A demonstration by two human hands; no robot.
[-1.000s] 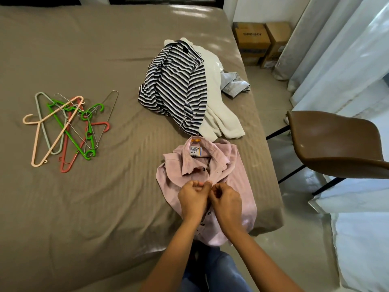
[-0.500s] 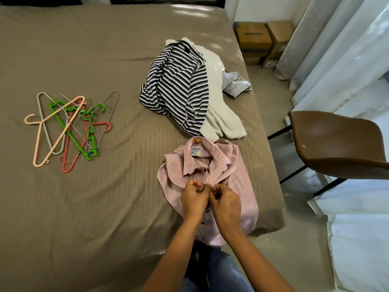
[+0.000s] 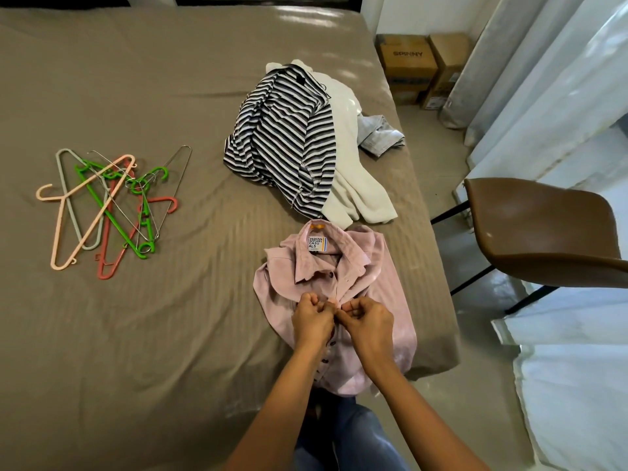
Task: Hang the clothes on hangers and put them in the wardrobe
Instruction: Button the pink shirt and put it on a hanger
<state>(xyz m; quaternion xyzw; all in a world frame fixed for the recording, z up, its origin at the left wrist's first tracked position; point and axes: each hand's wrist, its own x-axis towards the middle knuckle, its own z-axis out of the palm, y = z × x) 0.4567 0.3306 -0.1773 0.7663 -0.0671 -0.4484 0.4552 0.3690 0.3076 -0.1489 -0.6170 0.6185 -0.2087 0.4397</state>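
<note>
I see pink shirt lying flat on bed, close to its near right corner, collar pointing away from me. Left grip and right grip both curled, each pinching shirt's button strip below collar, fingertips almost touching. Striped top lies over white garment just beyond. Hangers piled well apart, at left.
</note>
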